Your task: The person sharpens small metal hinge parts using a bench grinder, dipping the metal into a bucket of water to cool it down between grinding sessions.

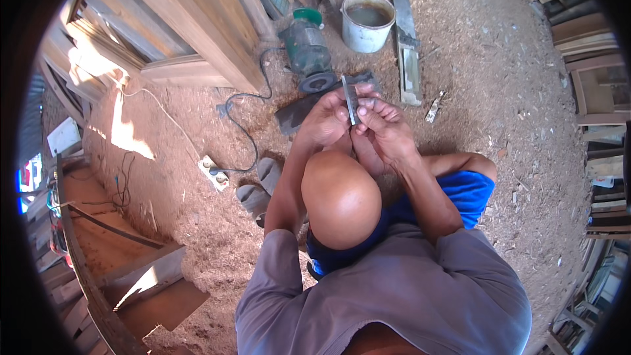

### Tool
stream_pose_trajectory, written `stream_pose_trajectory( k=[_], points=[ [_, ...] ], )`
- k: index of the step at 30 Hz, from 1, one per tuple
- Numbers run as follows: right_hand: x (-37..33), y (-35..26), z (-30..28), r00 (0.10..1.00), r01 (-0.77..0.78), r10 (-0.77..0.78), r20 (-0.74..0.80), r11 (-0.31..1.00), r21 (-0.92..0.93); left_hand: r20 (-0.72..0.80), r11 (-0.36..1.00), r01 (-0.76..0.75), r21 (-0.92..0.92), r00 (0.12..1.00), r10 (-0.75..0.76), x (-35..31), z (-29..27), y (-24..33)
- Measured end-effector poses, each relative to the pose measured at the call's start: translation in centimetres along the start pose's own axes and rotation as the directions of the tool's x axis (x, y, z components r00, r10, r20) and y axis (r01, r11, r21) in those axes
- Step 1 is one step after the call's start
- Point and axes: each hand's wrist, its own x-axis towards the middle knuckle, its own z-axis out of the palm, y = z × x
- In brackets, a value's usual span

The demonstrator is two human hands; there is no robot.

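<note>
In front of my raised knee I hold a narrow flat metal blade point(350, 100) upright between both hands. My left hand point(325, 119) pinches its left side with the fingers closed. My right hand point(388, 130) grips its lower right side between thumb and bent fingers. Just beyond my hands is a green bench grinder point(307, 46) with a dark round wheel. A dark flat slab point(296, 113) lies on the ground behind my left hand, partly covered by it.
A white bucket point(365, 31) of murky liquid stands beyond my hands, beside a long board point(407, 59). A cable runs from the grinder to a power strip point(213, 172). Sandals point(253, 198) lie left of my knee. Timber frames point(190, 20) lean at the far left; wood pieces line the right.
</note>
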Motion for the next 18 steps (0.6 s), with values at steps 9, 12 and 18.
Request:
stream_pose_trajectory(
  k=[9,12,18],
  points=[
    [-1.0,-1.6,0.0,0.981,0.159,-0.194,-0.012,0.838,-0.522,-0.346,0.845,-0.05,0.533,0.898,0.272,0.3,1.5,1.8],
    [-0.9,-2.6,0.3,0.979,0.183,-0.204,0.02,0.825,-0.535,-0.365,0.871,-0.026,0.49,0.902,0.232,0.9,1.4,3.0],
    [-0.8,-4.9,0.5,0.978,0.198,-0.204,0.037,0.872,-0.448,-0.296,0.936,-0.097,0.338,0.933,0.204,3.2,2.0,4.8]
  ],
)
